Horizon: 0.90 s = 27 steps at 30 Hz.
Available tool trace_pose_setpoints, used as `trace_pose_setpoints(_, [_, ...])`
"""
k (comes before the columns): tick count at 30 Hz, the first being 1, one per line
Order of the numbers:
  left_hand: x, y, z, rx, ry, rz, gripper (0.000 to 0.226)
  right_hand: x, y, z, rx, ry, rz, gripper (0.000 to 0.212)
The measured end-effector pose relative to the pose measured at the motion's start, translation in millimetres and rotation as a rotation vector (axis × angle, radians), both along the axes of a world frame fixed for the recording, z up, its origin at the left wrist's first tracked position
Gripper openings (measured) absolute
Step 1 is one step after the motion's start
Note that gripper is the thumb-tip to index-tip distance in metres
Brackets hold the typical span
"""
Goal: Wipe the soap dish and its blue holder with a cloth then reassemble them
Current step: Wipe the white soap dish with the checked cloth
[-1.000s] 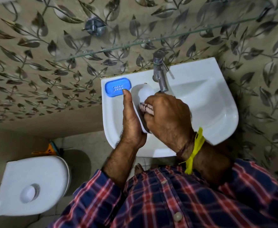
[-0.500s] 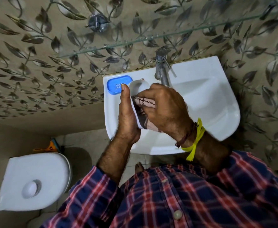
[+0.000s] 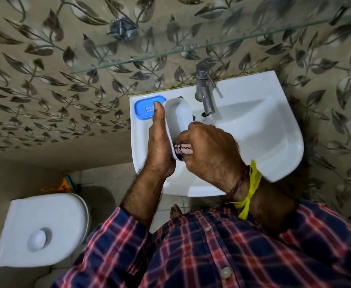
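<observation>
The white oval soap dish (image 3: 177,114) is tilted on edge above the left part of the basin, its hollow side facing right. My left hand (image 3: 159,142) holds it from the left, thumb stretched up along its rim. My right hand (image 3: 207,150) grips a pink patterned cloth (image 3: 182,146) and presses it into the near end of the dish. The blue holder (image 3: 144,106), with small drain holes, lies flat on the sink's back left corner, just left of my left thumb tip.
The white sink (image 3: 274,142) hangs on a leaf-patterned tiled wall, with a chrome tap (image 3: 204,92) at its back. A glass shelf (image 3: 191,48) runs above it. A closed white toilet (image 3: 43,229) stands at the lower left, with an orange and green object (image 3: 66,185) behind it.
The cloth hand has slid down from the dish's middle to its near end, uncovering more of the white inside. The dish stays tilted in my left hand.
</observation>
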<state>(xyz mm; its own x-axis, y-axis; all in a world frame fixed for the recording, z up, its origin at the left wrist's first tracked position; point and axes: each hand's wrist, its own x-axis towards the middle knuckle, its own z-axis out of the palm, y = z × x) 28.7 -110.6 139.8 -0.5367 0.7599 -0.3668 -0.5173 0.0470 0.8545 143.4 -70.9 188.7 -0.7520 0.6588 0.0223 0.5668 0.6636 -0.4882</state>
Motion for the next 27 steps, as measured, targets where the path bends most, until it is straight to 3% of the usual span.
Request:
trace_pose_setpoints(4, [8, 5, -5, -0.028, 0.073, -0.014, 0.066, -16, 10, 1, 0.172, 0.010, -0.221, 0.013])
trace_pose_setpoints(7, [-3, 5, 2, -0.067, 0.066, -0.005, 0.071, -14, 17, 0, 0.051, 0.038, -0.017, 0.019])
trace_pose_setpoints(9, [-9, 7, 2, -0.094, 0.088, -0.005, 0.073, -8, 18, -1, -0.010, -0.043, 0.127, 0.023])
trace_pose_setpoints(11, [-9, 10, 3, -0.111, 0.092, -0.006, 0.083, -2, 21, -3, 0.028, -0.068, 0.134, 0.020])
trace_pose_setpoints(15, [-33, 12, 10, -0.060, -0.002, 0.103, 0.091, 15, 41, 0, -0.063, 0.256, -0.076, 0.025])
trace_pose_setpoints(19, [-32, 19, 15, -0.006, 0.091, 0.138, 0.073, 8, 36, -6, -0.218, 0.271, 0.007, 0.036])
trace_pose_setpoints(22, [-18, 23, 15, -0.023, 0.252, 0.165, 0.028, 0, 24, -12, -0.159, 0.170, 0.107, 0.053])
trace_pose_setpoints(24, [-9, 18, 4, -0.049, 0.384, 0.073, 0.030, -1, 21, -21, -0.168, 0.159, 0.155, 0.041])
trace_pose_setpoints(27, [1, 6, -7, -0.088, 0.286, -0.077, 0.052, 2, 22, -27, -0.315, 0.139, 0.190, 0.039])
